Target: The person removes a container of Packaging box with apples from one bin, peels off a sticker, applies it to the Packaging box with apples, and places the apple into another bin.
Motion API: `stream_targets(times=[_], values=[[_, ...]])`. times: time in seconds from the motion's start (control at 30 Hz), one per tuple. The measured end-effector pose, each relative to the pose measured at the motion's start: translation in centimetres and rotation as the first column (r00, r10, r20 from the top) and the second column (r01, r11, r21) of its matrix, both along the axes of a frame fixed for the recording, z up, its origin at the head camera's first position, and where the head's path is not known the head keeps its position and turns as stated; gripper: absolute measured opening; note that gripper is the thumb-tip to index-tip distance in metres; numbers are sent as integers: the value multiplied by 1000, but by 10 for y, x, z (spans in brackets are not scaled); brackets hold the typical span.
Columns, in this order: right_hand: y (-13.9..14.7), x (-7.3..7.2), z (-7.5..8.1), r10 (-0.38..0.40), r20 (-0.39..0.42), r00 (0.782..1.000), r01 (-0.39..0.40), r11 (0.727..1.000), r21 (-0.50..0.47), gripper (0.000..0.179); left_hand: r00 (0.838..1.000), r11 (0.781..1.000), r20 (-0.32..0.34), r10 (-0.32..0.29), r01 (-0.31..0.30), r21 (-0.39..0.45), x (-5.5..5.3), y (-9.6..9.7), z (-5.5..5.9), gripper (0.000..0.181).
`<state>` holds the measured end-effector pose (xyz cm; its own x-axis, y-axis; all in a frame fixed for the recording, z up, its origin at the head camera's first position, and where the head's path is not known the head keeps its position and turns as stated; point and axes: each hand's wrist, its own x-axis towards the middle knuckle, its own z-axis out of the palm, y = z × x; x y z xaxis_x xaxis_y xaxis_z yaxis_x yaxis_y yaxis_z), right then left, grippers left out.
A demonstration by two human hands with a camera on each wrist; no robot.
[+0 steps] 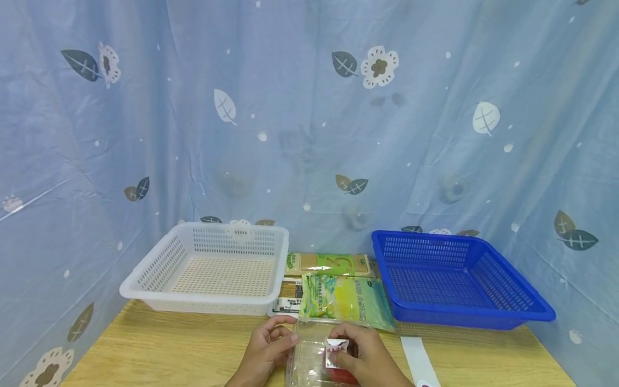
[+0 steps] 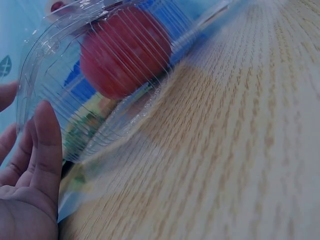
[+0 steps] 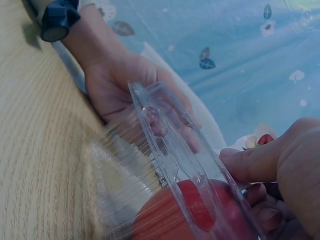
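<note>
From here I see the left hand [image 1: 263, 350] pinch a clear box [image 1: 307, 352] around a red ball [image 2: 126, 52], the right hand [image 1: 371, 357] pinch a white tag [image 1: 331, 344]

Curtain [image 1: 300, 204]: light blue, printed with dark grey-green, brown and white leaves, white flowers with brown centres, and small white dots. Table [image 1: 169, 349]: yellow-tan with darker wood-grain streaks. Left basket [image 1: 203, 305]: white, slotted grid pattern. Right basket [image 1: 474, 316]: deep blue, slotted grid pattern. Container [image 1: 308, 352]: clear, colourless, with parallel ribbed lines. Round item [image 2: 125, 52] inside: red. Label [image 1: 333, 347]: white with red characters and a dark mark. Front packet [image 1: 350, 301]: mottled green and yellow. Rear packet [image 1: 311, 263]: tan and green. Side packet [image 1: 290, 293]: brown, black and white. Strip [image 1: 417, 357]: white. Wrist device [image 3: 57, 20]: dark blue-black.
</note>
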<state>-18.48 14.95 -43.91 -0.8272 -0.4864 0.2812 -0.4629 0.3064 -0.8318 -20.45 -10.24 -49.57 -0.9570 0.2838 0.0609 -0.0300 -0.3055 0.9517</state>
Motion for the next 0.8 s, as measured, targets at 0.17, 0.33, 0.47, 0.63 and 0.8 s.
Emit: stream_targets(times=[0.17,0.33,0.47,0.63,0.8], values=[[-2,0,0,-18,-71,997,19,1000,17,17,1000,1000,-1,11,-11,-4,0,0,0,49],[-4,2,2,-55,-97,994,59,997,45,19,1000,1000,-3,17,-17,-14,0,0,0,49],[-5,3,3,-74,-102,992,79,995,54,21,1000,1000,-6,17,-17,-15,0,1,-1,49],[-8,4,1,-104,-154,983,115,992,59,26,1000,1000,0,11,-11,-11,0,1,0,49],[-12,4,-1,-128,-230,965,147,987,69,29,1000,1000,9,16,-16,-14,0,1,0,49]])
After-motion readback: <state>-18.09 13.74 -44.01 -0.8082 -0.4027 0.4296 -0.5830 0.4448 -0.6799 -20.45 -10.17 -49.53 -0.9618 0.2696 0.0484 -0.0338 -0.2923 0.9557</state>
